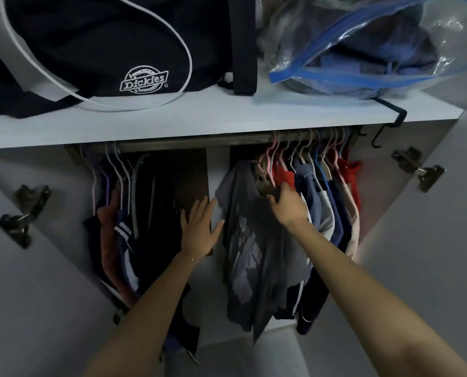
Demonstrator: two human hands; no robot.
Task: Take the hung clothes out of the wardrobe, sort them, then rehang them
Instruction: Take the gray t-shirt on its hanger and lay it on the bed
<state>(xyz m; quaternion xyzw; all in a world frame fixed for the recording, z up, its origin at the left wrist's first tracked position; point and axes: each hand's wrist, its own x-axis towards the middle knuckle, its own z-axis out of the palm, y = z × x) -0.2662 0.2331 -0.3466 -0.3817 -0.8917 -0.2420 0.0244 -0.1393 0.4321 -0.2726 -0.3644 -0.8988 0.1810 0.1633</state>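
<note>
The left hand (199, 229) lay open, fingers spread, just beside the grey shirt (248, 254); the right hand (288, 205) gripped its collar.

- Shelf (227, 115): spans the wardrobe, above the rail.
- Bag (104, 44): on the shelf, left half, reaching its front edge.
- Plastic bag (376, 50): on the shelf, right half, clothing inside.
- Hook (390, 123): over the shelf's front edge near the right corner.
- Rail (199, 141): under the shelf.
- Left clothes (123, 227): hung at the rail's left end.
- Right clothes (322, 200): hung at the rail's right end, packed together.
- T-shirt (248, 240): leftmost of the right clothes.
- Left hand (199, 229): in the gap between both groups, just left of the T-shirt.
- Right hand (289, 205): at the T-shirt's collar.
- Left hinge (22, 213), right hinge (417, 170): one on each door.
</note>
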